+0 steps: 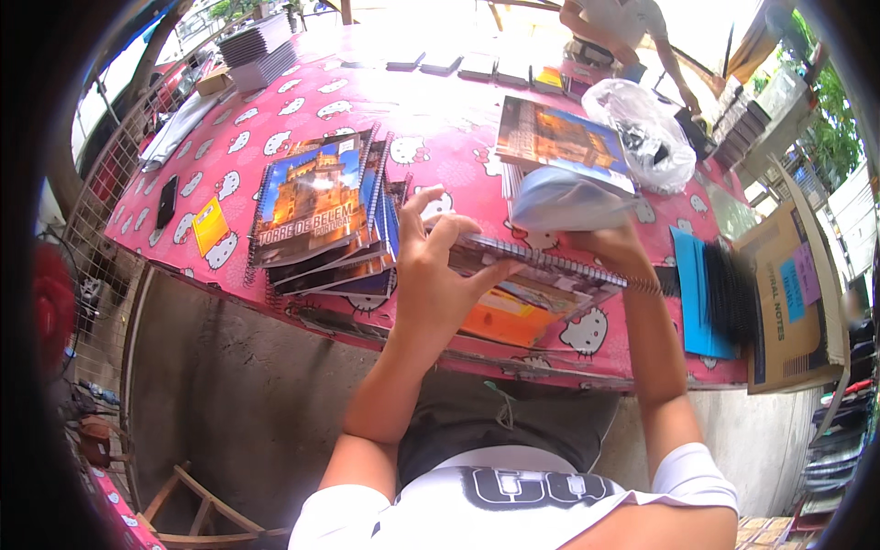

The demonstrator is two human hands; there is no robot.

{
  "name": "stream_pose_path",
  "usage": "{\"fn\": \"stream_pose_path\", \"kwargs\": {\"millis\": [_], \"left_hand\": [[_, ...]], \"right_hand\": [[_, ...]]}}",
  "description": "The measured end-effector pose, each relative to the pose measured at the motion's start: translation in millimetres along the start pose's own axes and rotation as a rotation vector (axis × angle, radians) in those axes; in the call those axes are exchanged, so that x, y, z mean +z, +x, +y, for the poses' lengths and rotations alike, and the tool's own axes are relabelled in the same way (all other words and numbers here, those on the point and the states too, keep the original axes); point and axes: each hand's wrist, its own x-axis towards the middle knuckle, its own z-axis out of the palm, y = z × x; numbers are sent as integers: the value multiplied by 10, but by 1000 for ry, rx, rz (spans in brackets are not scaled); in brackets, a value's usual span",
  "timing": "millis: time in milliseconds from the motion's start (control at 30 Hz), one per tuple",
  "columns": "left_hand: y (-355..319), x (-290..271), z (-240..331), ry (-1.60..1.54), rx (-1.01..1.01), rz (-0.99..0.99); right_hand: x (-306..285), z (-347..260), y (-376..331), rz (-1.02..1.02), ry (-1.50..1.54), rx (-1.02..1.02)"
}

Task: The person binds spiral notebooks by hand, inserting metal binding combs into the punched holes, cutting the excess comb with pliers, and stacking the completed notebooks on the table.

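Observation:
My left hand [431, 266] grips the end of a spiral-bound notebook [587, 289], thumb on the near side and fingers at the coil edge, the index finger raised. The notebook is tilted above the table's near edge, coil side up. My right hand [612, 246] is closed at the lower edge of a pale, translucent sheet [568, 197], smeared by motion; some of its fingers are hidden. An orange printed cover [509, 316] shows beneath the notebook. To the left lies an uneven stack of spiral notebooks [312, 197] with a lit stone tower on the top cover.
Another notebook stack [564, 133] and a clear plastic bag [646, 128] lie beyond my right hand. Blue sheets [692, 293], black binding coils [729, 289] and a cardboard box [793, 284] stand right. A phone [167, 202] and yellow booklet [211, 226] lie left. Another person [614, 27] stands across the table.

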Motion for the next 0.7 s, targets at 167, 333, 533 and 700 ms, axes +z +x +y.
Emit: {"fn": "stream_pose_path", "kwargs": {"millis": [167,333,533,700], "left_hand": [[-24,-10,-96,-79,-49,-9],[-99,-42,-167,-606,-244,126],[-120,-63,-339,-686,-218,82],[-47,-150,-342,-791,-361,-11]], "right_hand": [[35,187,135,-108,-550,-24],[132,23,113,-174,445,113],[139,88,223,-133,-213,24],[-106,346,-11,-83,-201,172]]}}
